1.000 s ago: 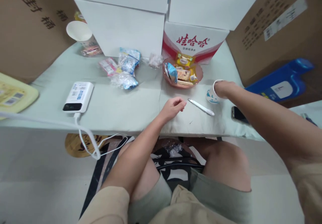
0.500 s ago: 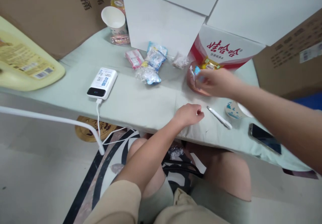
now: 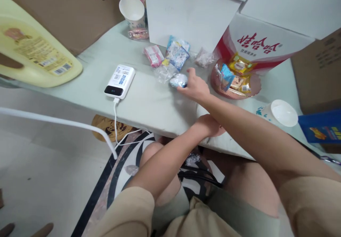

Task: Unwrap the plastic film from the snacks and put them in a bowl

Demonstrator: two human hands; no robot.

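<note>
Blue snack packet (image 3: 178, 80): flat on the pale green table (image 3: 149, 102), just in front of a heap of wrapped sweets (image 3: 174, 54). Touched at its right edge by the fingertips of the right hand (image 3: 195, 86); stretched across, spread, thumb lifted clear, not closed round anything. Under that forearm, at the near table edge, the left hand (image 3: 209, 125); fingers hidden, so open or closed impossible to tell. To the left, a white power bank (image 3: 119, 81) with its cable (image 3: 115, 123) hanging off the edge. To the right, a pink dish (image 3: 255, 87) of snacks, then a paper cup (image 3: 281, 113). Behind, a white box (image 3: 191, 13) and a red-and-white carton (image 3: 255, 45).
</note>
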